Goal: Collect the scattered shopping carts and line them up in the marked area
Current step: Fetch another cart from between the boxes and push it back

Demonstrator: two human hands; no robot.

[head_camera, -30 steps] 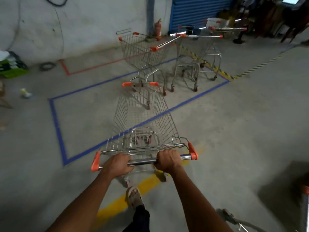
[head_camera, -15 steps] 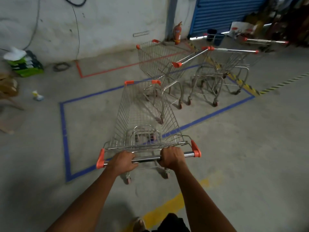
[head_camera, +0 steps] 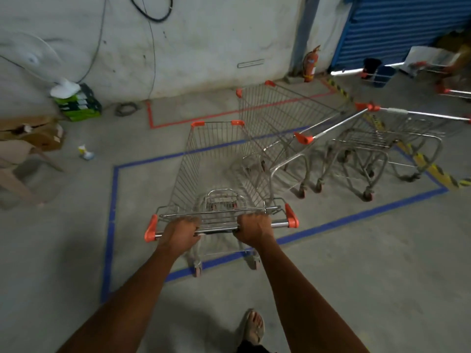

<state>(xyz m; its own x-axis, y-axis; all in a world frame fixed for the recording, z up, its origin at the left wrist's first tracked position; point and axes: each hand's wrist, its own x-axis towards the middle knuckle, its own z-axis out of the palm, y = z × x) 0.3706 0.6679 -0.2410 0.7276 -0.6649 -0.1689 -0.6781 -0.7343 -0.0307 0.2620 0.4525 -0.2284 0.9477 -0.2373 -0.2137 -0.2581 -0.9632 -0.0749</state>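
The grey concrete floor (head_camera: 356, 289) fills most of the room, dusty and scuffed, and a stained whitewashed wall (head_camera: 191, 42) closes it off at the back. On the floor a blue tape rectangle (head_camera: 112, 200) marks out a bay, and I take everything from that. Beyond its far side, a smaller red tape outline (head_camera: 150, 115) runs up toward the wall. Past its far right corner stands a blue roller shutter (head_camera: 397, 24), with a red fire extinguisher (head_camera: 309, 63) against the wall beside it. Along the rectangle's right edge lies a strip of yellow-and-black hazard tape (head_camera: 430, 169).

Inside the rectangle, toward its right half, two parked carts (head_camera: 351, 149) stand side by side. The pushed cart (head_camera: 216, 174) sits to their left, its basket inside the blue line and its rear wheels on the near line. The person's left hand (head_camera: 179, 231) and right hand (head_camera: 254, 228) both have fingers wrapped tight around the cart's handle bar (head_camera: 219, 229), between its orange end caps.

Left of the rectangle, outside it, stand a plastic chair (head_camera: 17, 164) and a cardboard box (head_camera: 38, 133), with a green crate (head_camera: 76, 103) against the wall and a small bottle (head_camera: 85, 151) on the floor.
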